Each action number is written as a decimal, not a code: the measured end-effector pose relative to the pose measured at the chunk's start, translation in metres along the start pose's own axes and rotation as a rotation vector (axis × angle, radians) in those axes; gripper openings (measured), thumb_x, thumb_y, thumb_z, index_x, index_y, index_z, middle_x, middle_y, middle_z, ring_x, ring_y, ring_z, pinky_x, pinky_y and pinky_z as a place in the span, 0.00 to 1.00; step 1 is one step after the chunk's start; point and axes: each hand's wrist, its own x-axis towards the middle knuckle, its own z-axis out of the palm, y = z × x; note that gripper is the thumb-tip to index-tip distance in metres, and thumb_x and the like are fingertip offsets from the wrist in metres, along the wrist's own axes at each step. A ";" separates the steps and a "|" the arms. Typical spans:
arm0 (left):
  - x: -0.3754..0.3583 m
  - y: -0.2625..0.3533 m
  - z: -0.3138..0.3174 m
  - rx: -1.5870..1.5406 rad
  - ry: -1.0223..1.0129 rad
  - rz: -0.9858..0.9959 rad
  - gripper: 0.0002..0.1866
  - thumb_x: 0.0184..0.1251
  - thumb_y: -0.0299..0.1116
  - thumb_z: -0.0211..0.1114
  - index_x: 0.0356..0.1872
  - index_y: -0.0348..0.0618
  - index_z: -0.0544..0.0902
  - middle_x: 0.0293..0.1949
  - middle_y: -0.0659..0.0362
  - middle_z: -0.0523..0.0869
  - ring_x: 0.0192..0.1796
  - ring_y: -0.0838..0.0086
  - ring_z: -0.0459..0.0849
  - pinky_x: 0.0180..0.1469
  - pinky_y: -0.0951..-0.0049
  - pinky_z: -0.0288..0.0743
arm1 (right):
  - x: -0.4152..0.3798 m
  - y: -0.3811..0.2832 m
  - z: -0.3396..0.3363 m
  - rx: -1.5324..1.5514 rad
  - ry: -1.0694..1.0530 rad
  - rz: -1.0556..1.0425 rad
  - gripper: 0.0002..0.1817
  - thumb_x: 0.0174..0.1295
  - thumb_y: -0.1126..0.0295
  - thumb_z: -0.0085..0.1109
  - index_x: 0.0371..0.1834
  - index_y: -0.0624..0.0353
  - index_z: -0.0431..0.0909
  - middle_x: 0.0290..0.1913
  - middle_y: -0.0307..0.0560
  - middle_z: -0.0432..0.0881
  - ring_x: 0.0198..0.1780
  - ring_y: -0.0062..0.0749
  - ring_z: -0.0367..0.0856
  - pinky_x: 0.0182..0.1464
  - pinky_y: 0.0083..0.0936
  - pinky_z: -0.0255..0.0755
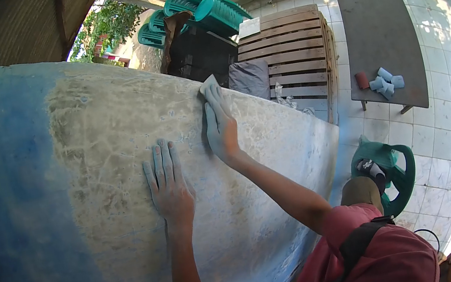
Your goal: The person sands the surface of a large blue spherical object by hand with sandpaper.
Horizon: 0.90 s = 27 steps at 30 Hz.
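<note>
A large blue-painted surface [21, 191] with a rough, worn grey-and-white area fills the left and middle of the head view. My left hand [173, 193] lies flat against the worn area, fingers stretched out and coated in pale dust. Farther up and to the right, near the surface's edge, my right hand [222, 127] presses a small pale sheet of sandpaper [208, 83] to the surface. Its fingers are close together and dusty, covering most of the sheet.
Stacked green plastic chairs [217, 15] stand behind a slatted wooden pallet [286, 42]. A dark table [376, 11] at right bears a reddish roll [361, 80] and several pale blue pieces [386, 83]. A green chair [405, 177] stands on the tiled floor, close to my right shoulder.
</note>
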 end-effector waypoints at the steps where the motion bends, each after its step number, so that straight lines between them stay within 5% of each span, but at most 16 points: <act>1: 0.005 0.001 0.003 0.016 -0.015 0.012 0.37 0.68 0.27 0.56 0.81 0.46 0.62 0.82 0.59 0.61 0.84 0.68 0.56 0.86 0.51 0.45 | -0.010 -0.004 -0.008 -0.052 -0.172 -0.213 0.26 0.74 0.77 0.52 0.75 0.61 0.70 0.77 0.62 0.68 0.80 0.56 0.61 0.81 0.47 0.53; 6: 0.026 0.010 0.013 0.040 -0.031 0.088 0.38 0.68 0.27 0.56 0.81 0.47 0.60 0.83 0.60 0.60 0.84 0.69 0.55 0.86 0.51 0.45 | -0.010 0.022 -0.013 -0.054 -0.037 -0.092 0.26 0.74 0.77 0.51 0.75 0.61 0.70 0.77 0.61 0.67 0.82 0.55 0.59 0.81 0.48 0.52; 7: 0.029 0.011 0.015 0.042 -0.036 0.084 0.38 0.68 0.27 0.56 0.81 0.47 0.60 0.83 0.60 0.60 0.84 0.69 0.55 0.86 0.51 0.45 | -0.018 0.021 -0.022 -0.104 -0.215 -0.262 0.26 0.74 0.78 0.51 0.75 0.63 0.70 0.78 0.62 0.67 0.82 0.54 0.58 0.81 0.48 0.53; 10: 0.015 0.018 0.013 0.026 -0.076 0.087 0.38 0.68 0.27 0.56 0.81 0.46 0.60 0.82 0.60 0.60 0.84 0.68 0.55 0.86 0.51 0.45 | -0.007 0.045 -0.032 -0.117 0.062 0.173 0.26 0.72 0.78 0.51 0.74 0.66 0.69 0.78 0.63 0.66 0.81 0.57 0.59 0.81 0.44 0.55; 11: 0.025 0.017 0.014 0.034 -0.049 0.083 0.38 0.68 0.27 0.56 0.81 0.46 0.60 0.82 0.60 0.60 0.84 0.68 0.55 0.86 0.51 0.45 | -0.007 0.047 -0.033 -0.108 0.072 0.153 0.26 0.72 0.78 0.51 0.74 0.66 0.69 0.78 0.63 0.66 0.81 0.57 0.59 0.81 0.44 0.55; 13: 0.030 0.019 0.011 0.038 -0.058 0.079 0.38 0.67 0.27 0.56 0.81 0.46 0.61 0.82 0.60 0.60 0.84 0.68 0.55 0.86 0.51 0.45 | -0.025 0.033 -0.049 -0.165 -0.257 -0.238 0.25 0.75 0.78 0.49 0.74 0.66 0.70 0.77 0.63 0.67 0.80 0.56 0.61 0.80 0.40 0.57; 15: 0.021 0.024 0.011 0.037 -0.071 0.058 0.38 0.67 0.26 0.56 0.81 0.46 0.61 0.82 0.59 0.61 0.84 0.67 0.55 0.86 0.50 0.46 | -0.016 0.064 -0.047 -0.108 0.055 0.265 0.25 0.74 0.79 0.49 0.75 0.64 0.70 0.78 0.63 0.66 0.80 0.55 0.61 0.80 0.42 0.57; 17: 0.022 0.025 0.024 -0.036 -0.030 0.065 0.39 0.66 0.26 0.57 0.81 0.45 0.61 0.82 0.57 0.61 0.84 0.66 0.56 0.85 0.50 0.47 | -0.024 0.047 -0.044 -0.121 -0.084 -0.020 0.24 0.75 0.79 0.48 0.74 0.66 0.70 0.77 0.63 0.67 0.80 0.55 0.61 0.80 0.40 0.58; 21: 0.015 0.042 0.024 -0.004 -0.108 0.121 0.38 0.66 0.25 0.58 0.80 0.43 0.62 0.82 0.56 0.62 0.84 0.65 0.57 0.85 0.50 0.48 | -0.034 0.052 -0.056 -0.104 -0.066 0.008 0.24 0.74 0.80 0.48 0.74 0.67 0.70 0.77 0.64 0.67 0.80 0.56 0.61 0.80 0.41 0.57; 24: 0.033 0.044 0.032 -0.075 -0.052 0.145 0.38 0.66 0.25 0.58 0.80 0.41 0.61 0.82 0.56 0.62 0.84 0.65 0.57 0.84 0.50 0.49 | -0.038 0.051 -0.055 -0.176 -0.278 -0.259 0.24 0.75 0.77 0.49 0.74 0.68 0.70 0.77 0.65 0.67 0.80 0.57 0.63 0.79 0.38 0.58; 25: 0.030 0.044 0.034 -0.046 -0.075 0.145 0.38 0.66 0.26 0.58 0.80 0.40 0.61 0.81 0.56 0.63 0.84 0.66 0.57 0.84 0.50 0.49 | -0.039 0.058 -0.060 -0.176 -0.294 -0.237 0.24 0.75 0.77 0.49 0.74 0.68 0.70 0.77 0.65 0.67 0.80 0.57 0.63 0.79 0.38 0.58; 27: 0.020 0.041 0.028 0.003 -0.100 0.129 0.38 0.67 0.26 0.59 0.80 0.40 0.62 0.81 0.55 0.63 0.83 0.66 0.57 0.84 0.50 0.50 | -0.027 0.087 -0.053 -0.130 0.131 0.313 0.24 0.75 0.77 0.49 0.74 0.68 0.70 0.77 0.65 0.66 0.79 0.59 0.63 0.78 0.38 0.59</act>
